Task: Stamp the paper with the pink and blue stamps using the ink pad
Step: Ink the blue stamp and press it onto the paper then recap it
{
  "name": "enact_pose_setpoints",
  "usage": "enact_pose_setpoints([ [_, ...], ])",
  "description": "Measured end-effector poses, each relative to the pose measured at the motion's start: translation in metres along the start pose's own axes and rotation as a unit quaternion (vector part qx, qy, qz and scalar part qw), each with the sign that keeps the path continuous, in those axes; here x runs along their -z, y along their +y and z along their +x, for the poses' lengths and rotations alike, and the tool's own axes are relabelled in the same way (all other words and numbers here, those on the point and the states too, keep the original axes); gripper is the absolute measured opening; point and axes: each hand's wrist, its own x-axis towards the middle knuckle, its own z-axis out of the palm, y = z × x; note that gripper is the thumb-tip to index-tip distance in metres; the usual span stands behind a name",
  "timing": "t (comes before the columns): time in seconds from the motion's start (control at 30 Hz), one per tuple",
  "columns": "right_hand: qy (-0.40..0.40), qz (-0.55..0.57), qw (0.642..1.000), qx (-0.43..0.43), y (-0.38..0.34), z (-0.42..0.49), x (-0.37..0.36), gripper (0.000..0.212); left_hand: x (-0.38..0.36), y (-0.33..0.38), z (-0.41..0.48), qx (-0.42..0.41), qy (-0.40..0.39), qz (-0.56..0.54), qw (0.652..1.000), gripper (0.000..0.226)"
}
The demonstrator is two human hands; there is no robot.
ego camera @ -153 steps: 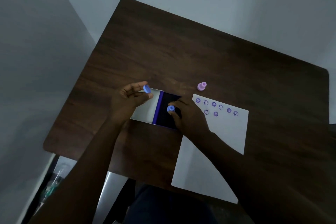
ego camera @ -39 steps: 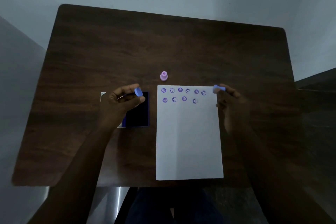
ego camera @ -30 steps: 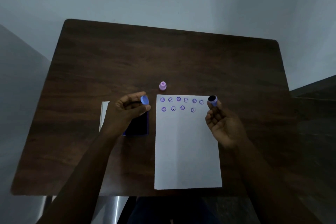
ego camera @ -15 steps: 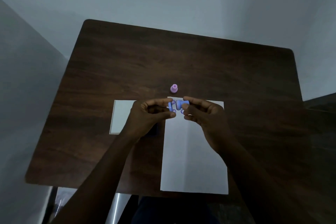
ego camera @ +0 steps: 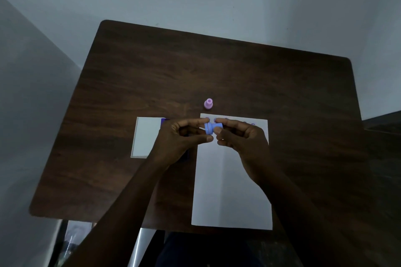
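Head cam, looking down on a dark wood counter (ego camera: 217, 67) w/ both hands meeting mid-frame, just above the top edge of the white paper (ego camera: 232, 180). Left hand (ego camera: 182, 136) and right hand (ego camera: 243, 136) both pinch the blue stamp (ego camera: 213, 128), which lies sideways between them, off the counter. Left thumb + forefinger are closed on the wider flanged end at the left; right fingertips are closed on the narrower end at the right. Can't tell if that left end is a separate cap or part of the stamp body.

Paper lies flat, long side running toward the person, near edge close to the counter's front edge. Row of small purple stamped marks (ego camera: 252, 124) along its top; most are hidden behind the fingers, only a few peek out.

Pink stamp (ego camera: 208, 103) stands upright on bare counter just beyond the paper's top left corner, apart from both hands.

Ink pad (ego camera: 149, 136) sits left of the paper, case open: pale lid panel visible at left, purple hinge strip next to it, the dark pad side mostly covered by the left hand + wrist.

Both forearms come in from the bottom of frame.
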Motion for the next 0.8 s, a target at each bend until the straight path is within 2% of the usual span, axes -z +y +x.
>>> enact_pose_setpoints([
  [0.23,-0.022,-0.031,0.999,0.002,0.002,0.002,0.003,0.032,-0.001,-0.002,-0.002,-0.005,0.017,0.009,1.000,0.038],
  [0.5,-0.022,-0.045,0.999,0.006,0.006,0.005,0.004,0.031,-0.008,-0.009,-0.003,-0.009,0.040,0.004,0.999,0.036],
  [0.8,-0.023,-0.047,0.999,-0.012,0.008,0.006,0.003,0.031,-0.005,-0.010,-0.003,-0.004,0.024,0.008,1.000,0.040],
])
